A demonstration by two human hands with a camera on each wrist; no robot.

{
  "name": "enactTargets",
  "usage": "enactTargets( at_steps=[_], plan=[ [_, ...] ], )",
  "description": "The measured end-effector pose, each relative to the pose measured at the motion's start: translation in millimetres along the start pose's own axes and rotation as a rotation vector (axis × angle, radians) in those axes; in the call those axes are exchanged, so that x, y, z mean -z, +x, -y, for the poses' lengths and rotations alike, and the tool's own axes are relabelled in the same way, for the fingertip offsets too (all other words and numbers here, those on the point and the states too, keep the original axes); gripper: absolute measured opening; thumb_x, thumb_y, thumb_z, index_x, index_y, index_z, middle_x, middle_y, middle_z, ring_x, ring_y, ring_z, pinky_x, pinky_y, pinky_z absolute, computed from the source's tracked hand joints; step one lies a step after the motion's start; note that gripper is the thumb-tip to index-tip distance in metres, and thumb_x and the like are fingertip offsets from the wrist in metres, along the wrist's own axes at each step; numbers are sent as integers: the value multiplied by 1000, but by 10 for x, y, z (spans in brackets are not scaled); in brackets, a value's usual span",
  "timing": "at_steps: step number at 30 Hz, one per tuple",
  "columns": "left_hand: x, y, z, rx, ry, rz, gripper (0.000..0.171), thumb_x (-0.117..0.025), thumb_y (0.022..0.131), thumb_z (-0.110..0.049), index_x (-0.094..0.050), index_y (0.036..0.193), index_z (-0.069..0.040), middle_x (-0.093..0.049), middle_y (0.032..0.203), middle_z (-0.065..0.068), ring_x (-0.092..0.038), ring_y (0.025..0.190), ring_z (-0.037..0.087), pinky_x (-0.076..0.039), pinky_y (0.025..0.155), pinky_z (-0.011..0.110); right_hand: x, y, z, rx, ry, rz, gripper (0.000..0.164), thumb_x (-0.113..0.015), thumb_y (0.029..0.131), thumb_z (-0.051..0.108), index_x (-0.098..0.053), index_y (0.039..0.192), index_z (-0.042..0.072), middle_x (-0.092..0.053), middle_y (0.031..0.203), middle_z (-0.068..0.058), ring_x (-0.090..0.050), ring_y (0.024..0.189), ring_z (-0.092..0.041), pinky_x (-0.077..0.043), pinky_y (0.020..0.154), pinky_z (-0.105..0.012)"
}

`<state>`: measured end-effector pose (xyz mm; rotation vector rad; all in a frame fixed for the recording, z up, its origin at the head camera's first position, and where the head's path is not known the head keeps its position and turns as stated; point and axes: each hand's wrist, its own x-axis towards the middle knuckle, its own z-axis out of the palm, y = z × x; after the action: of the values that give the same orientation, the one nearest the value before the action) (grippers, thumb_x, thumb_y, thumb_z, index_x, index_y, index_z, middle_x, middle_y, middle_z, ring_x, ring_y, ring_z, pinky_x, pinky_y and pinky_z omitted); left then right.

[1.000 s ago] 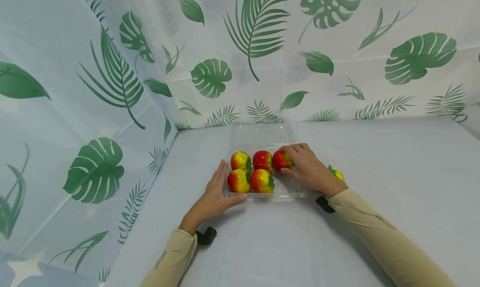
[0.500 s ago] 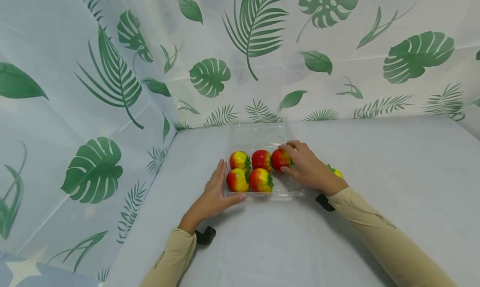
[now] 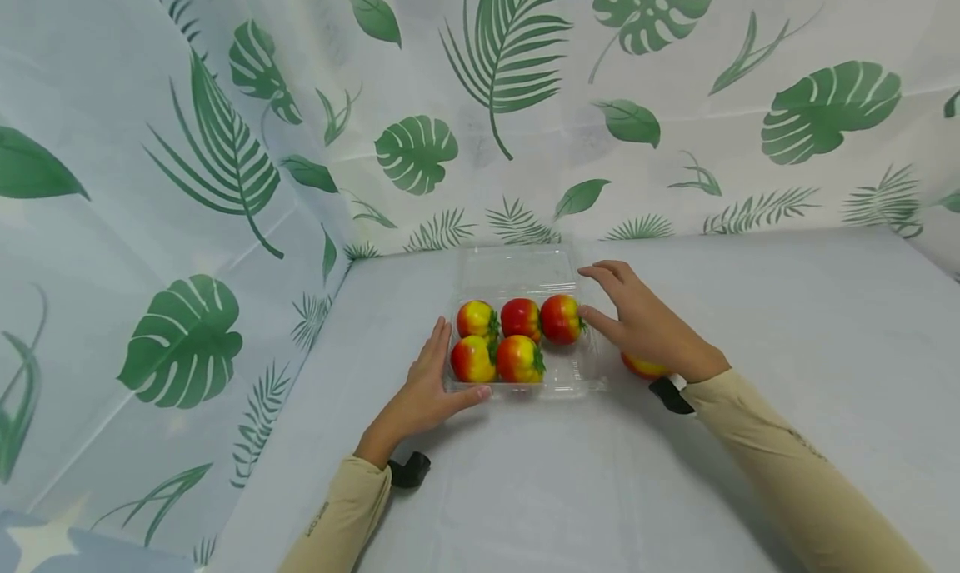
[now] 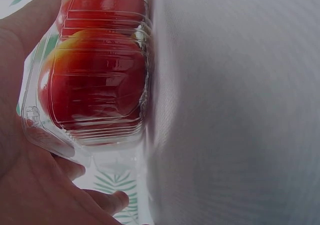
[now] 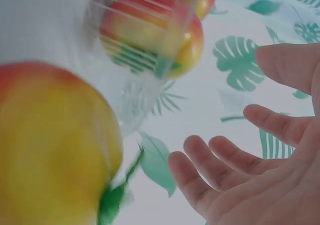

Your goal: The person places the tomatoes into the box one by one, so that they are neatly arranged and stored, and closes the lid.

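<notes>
Hovering right of centre in the head view, my right hand [image 3: 648, 319] holds nothing, its fingers spread and its thumb beside the upper-right fruit [image 3: 561, 319] of five in the clear box [image 3: 568, 371]; whether the thumb touches it I cannot tell. My left hand [image 3: 420, 398], left of centre, lies along the left side of the box, fingers straight, bracing it, I judge, rather than gripping. A loose fruit [image 3: 641, 366] sits outside on the white table [image 3: 540, 481], partly hidden by my right hand. Glossy and smooth, these fruits look to me like light, firm imitations, probably slippery, so I would take each round its widest part, thumb opposite the fingers, and spare the green leaves [image 5: 112, 200], which seem bendable and easy to snag. The box looks thin and springy, likely to slide or buckle if pushed; a flat palm against its ribbed wall suits it better than a pinch. Its lid [image 3: 517, 265], tipped back at the upper middle of the frame, seems flimsier, best taken by the rim
</notes>
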<state>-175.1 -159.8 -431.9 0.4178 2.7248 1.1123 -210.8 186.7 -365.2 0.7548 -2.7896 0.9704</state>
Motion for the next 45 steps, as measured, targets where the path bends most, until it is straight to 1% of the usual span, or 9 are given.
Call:
enactTargets(
  at_steps=[4, 8, 13, 21, 27, 31, 35, 40, 45],
  plan=[
    [-4, 13, -8, -10, -5, 4, 124, -76, 90, -65, -1, 173, -12, 8, 180, 0, -1, 164, 32, -3, 124, 71, 117, -107, -15, 1, -13, -19, 52, -63, 109, 17, -46, 154, -3, -41, 154, -28, -44, 141, -47, -39, 115, -67],
    [1, 21, -13, -12, 1, 3, 124, -75, 90, -66, -1, 173, -12, 8, 180, 0, -1, 164, 32, -3, 124, 70, 208, -231, -70, -35, -41, 5, 49, -61, 110, 19, -48, 152, -3, -43, 153, -27, -48, 137, -47, -41, 112, -69],
    [9, 11, -14, -5, 5, -1, 124, -76, 90, -65, -1, 173, -11, 8, 180, 2, -1, 164, 33, -3, 124, 70, 250, -383, -171, -74, -90, 52, 51, -70, 105, 22, -53, 148, -2, -49, 148, -28, -54, 129, -47, -48, 105, -68],
    [3, -15, 5, 16, -4, 1, 124, -76, 89, -65, 0, 173, -13, 8, 180, 2, -1, 164, 33, -3, 125, 69, 174, -509, -311, -85, -159, 126, 57, -82, 96, 29, -62, 136, -6, -55, 135, -31, -58, 117, -46, -53, 97, -64],
    [12, -6, -2, 4, 0, 0, 124, -75, 90, -66, -1, 173, -12, 8, 180, 2, -2, 164, 33, -4, 124, 70, 162, -511, -362, -87, -169, 156, 54, -87, 91, 32, -65, 124, -5, -63, 113, -20, -62, 93, -32, -56, 82, -52],
    [14, -4, -10, 3, 5, 3, 123, -75, 90, -64, -1, 173, -12, 8, 180, 2, -2, 164, 32, -4, 124, 70, 185, -512, -360, -109, -174, 175, 54, -85, 92, 33, -64, 124, -4, -64, 105, -13, -61, 88, -28, -55, 76, -46],
    [16, -2, -18, 0, 10, 2, 123, -75, 90, -65, -1, 173, -11, 7, 180, 2, -3, 164, 32, -3, 124, 71, 242, -506, -333, -109, -171, 142, 54, -82, 94, 31, -61, 128, -5, -65, 109, -17, -61, 91, -30, -55, 78, -48],
    [17, -6, -27, -1, 8, 5, 123, -75, 90, -64, -1, 173, -11, 7, 180, 3, -2, 164, 32, -3, 124, 71, 305, -482, -241, -64, -115, 59, 53, -77, 98, 26, -61, 142, 1, -64, 126, -23, -62, 104, -35, -58, 86, -53],
    [15, -8, -21, 3, 2, 4, 123, -76, 90, -63, -1, 173, -12, 8, 180, 2, -2, 164, 32, -4, 125, 70, 289, -409, -126, 27, -30, 12, 45, -71, 103, 24, -66, 146, 11, -63, 128, -15, -61, 108, -31, -59, 83, -46]
  ],
)
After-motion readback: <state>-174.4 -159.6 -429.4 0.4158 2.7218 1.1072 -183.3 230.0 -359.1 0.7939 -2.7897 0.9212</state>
